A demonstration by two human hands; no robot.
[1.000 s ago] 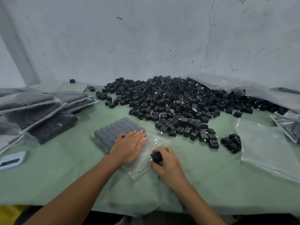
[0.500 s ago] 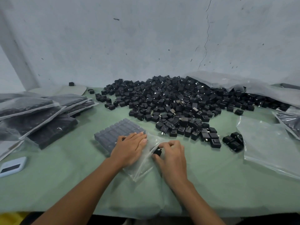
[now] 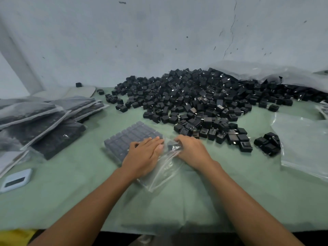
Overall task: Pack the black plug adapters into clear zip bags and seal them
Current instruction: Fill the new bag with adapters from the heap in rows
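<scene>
Step in hand, as I read it: filling the zip bag [image 3: 150, 153] on the bench [image 3: 71, 192], not sealing yet. Left hand [image 3: 144, 155] lies flat, fingers straight, pressing on the packed rows. Bag's long axis runs far-left to near-right, mouth at the near-right end. Right hand [image 3: 192, 151] is curled round one black adapter [image 3: 173, 146], inside the film by the look of it. Next: seat it against the row, square, no tilt. Loose adapter pile [image 3: 204, 102] sits just beyond.

Both hands [image 3: 166, 153] on a half-filled zip bag [image 3: 159, 169] beside the adapter pile [image 3: 204, 100]
</scene>
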